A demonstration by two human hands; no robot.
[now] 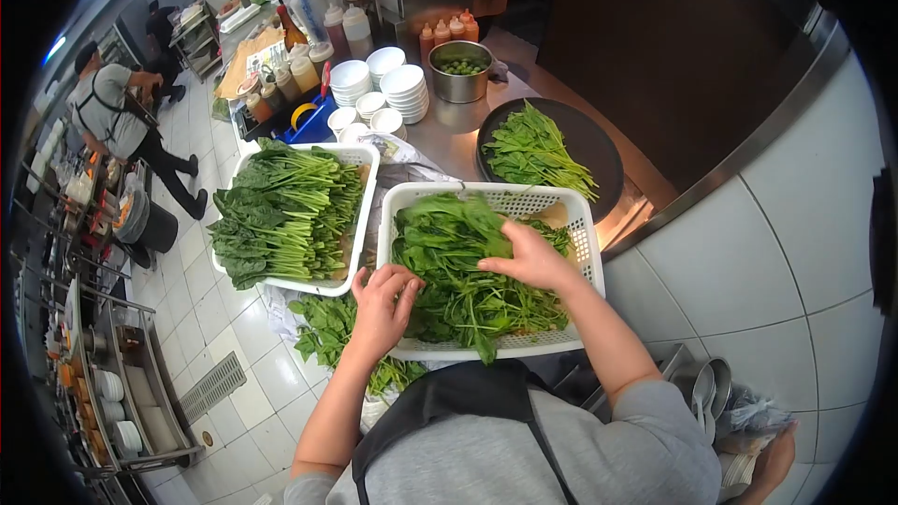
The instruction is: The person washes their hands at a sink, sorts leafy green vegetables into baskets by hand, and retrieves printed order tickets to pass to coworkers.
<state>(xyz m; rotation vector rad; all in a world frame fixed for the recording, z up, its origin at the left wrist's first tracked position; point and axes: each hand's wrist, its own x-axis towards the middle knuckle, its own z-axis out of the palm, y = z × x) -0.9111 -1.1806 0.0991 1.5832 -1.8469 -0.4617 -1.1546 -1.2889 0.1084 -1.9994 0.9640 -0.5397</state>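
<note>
A white perforated basket (587, 266) holds loose spinach (468, 295) with long stems, directly in front of me. My right hand (535, 260) reaches in from the right, its fingers closed on a bunch of spinach (458, 224) that is slightly blurred. Over the basket's left rim lies my left hand (383, 304), fingers loosely bent and apart, their tips near the leaves. To the left, a second white basket (367, 189) carries spinach in neat rows (290, 215). More spinach (327, 327) lies below the baskets. On a dark round tray (608, 154) rests another spinach bunch (538, 145).
Stacked white bowls (404, 89), sauce bottles (357, 33) and a metal pot (460, 84) of small green items stand on the counter. A tiled wall (739, 262) borders the right. Co-workers (117, 108) stand at the left; another person's hand (774, 456) shows at lower right.
</note>
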